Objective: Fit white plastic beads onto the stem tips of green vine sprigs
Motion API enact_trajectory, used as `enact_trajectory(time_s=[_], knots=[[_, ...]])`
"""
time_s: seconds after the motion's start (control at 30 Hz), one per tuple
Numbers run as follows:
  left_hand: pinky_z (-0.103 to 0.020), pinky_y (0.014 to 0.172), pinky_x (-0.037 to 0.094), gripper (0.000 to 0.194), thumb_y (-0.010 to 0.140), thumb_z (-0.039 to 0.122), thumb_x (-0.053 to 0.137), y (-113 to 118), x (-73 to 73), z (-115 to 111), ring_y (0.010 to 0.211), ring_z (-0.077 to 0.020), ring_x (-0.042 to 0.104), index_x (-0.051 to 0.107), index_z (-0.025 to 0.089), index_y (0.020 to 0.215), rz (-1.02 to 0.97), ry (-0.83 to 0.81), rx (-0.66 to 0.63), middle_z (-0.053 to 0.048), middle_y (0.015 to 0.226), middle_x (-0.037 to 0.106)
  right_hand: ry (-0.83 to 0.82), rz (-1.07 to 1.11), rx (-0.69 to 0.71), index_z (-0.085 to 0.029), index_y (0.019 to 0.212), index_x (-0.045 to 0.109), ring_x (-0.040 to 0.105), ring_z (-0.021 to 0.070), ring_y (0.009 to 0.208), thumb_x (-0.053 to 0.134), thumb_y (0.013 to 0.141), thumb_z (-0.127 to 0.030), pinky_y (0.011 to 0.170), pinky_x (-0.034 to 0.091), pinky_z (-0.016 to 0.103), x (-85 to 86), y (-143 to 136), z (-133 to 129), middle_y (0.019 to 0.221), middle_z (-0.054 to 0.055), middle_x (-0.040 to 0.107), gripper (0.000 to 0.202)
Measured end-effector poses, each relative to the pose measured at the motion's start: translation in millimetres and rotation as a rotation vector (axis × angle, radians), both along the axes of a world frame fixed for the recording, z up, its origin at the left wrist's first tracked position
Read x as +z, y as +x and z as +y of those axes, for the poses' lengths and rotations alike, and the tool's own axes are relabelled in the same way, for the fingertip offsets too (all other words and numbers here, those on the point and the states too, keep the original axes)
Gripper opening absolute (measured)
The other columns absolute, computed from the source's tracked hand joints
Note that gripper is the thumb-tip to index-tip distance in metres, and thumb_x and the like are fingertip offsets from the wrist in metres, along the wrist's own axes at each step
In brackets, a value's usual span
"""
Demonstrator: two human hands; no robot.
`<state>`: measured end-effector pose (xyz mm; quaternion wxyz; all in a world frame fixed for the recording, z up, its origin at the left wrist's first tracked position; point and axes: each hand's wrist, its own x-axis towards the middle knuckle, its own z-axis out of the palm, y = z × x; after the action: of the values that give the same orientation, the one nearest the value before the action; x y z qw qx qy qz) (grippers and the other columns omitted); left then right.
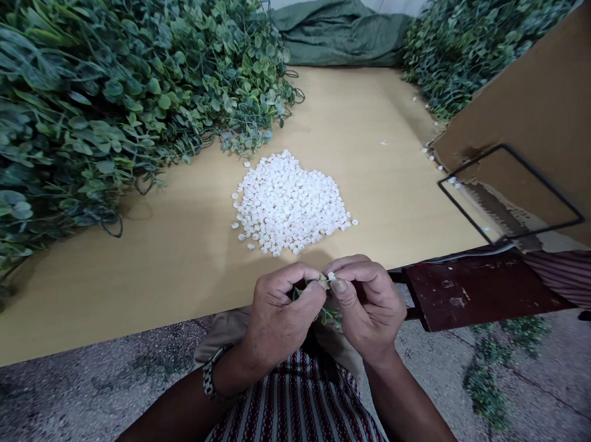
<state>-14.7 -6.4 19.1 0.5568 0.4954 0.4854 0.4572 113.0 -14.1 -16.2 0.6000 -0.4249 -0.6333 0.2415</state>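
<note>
Close together at the table's near edge, both my hands are closed in a pinch. My left hand (287, 310) grips a green artificial plant sprig (330, 315), whose leaves show below and between the fingers. Between the thumb and forefinger of my right hand (370, 305) is a small white plastic piece (331, 276), touching or very near the sprig's tip; which of these I cannot tell. Just beyond my hands lies a heap of small white plastic pieces (291, 204) on the table, with a few scattered round its edge.
Piles of artificial greenery cover the table (172, 273) at left (134, 71) and far right (466, 45). A green cloth sack (342, 30) lies at the back. At right stand a cardboard sheet (542, 123), a black wire frame (512, 194) and a dark red stool (471, 292). Foliage (486, 379) lies on the floor.
</note>
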Motion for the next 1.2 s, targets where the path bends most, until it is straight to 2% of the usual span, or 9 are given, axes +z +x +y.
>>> enact_trajectory(time_s=[0.17, 0.6, 1.0, 1.2], knots=[[-0.019, 0.039, 0.031, 0.016, 0.073, 0.016, 0.053, 2, -0.9, 1, 0.039, -0.0063, 0.036, 0.059, 0.017, 0.058, 0.017, 0.028, 0.041, 0.006, 0.043, 0.044, 0.036, -0.006, -0.035, -0.022, 0.092, 0.063, 0.064, 0.0166, 0.080, 0.058, 0.086, -0.006, 0.067, 0.053, 0.030, -3.7, -3, 0, 0.084, 0.003, 0.066, 0.017], [-0.018, 0.040, 0.031, 0.017, 0.073, 0.015, 0.051, 2, -1.6, 0, 0.041, -0.0062, 0.038, 0.060, 0.016, 0.059, 0.033, 0.036, 0.033, 0.005, 0.046, 0.046, 0.025, -0.056, -0.054, -0.022, 0.089, 0.063, 0.066, 0.0179, 0.076, 0.058, 0.086, -0.008, 0.065, 0.054, 0.032, -3.8, -2, -1, 0.081, 0.003, 0.068, 0.015], [-0.018, 0.040, 0.031, 0.020, 0.077, 0.016, 0.052, 3, -3.5, 1, 0.042, -0.0059, 0.037, 0.058, 0.015, 0.059, 0.001, 0.035, -0.020, 0.005, 0.048, 0.045, 0.023, -0.085, 0.025, -0.021, 0.088, 0.063, 0.064, 0.0169, 0.076, 0.058, 0.085, -0.004, 0.065, 0.052, 0.031, -1.7, 5, 1, 0.081, 0.003, 0.067, 0.017], [-0.016, 0.038, 0.030, 0.020, 0.079, 0.014, 0.052, 1, -7.1, -1, 0.040, -0.0047, 0.036, 0.058, 0.014, 0.059, -0.027, 0.073, -0.045, 0.006, 0.046, 0.044, 0.075, -0.140, 0.059, -0.020, 0.089, 0.062, 0.064, 0.0175, 0.075, 0.058, 0.084, -0.003, 0.063, 0.053, 0.031, 0.3, 9, 4, 0.078, 0.004, 0.066, 0.019]])
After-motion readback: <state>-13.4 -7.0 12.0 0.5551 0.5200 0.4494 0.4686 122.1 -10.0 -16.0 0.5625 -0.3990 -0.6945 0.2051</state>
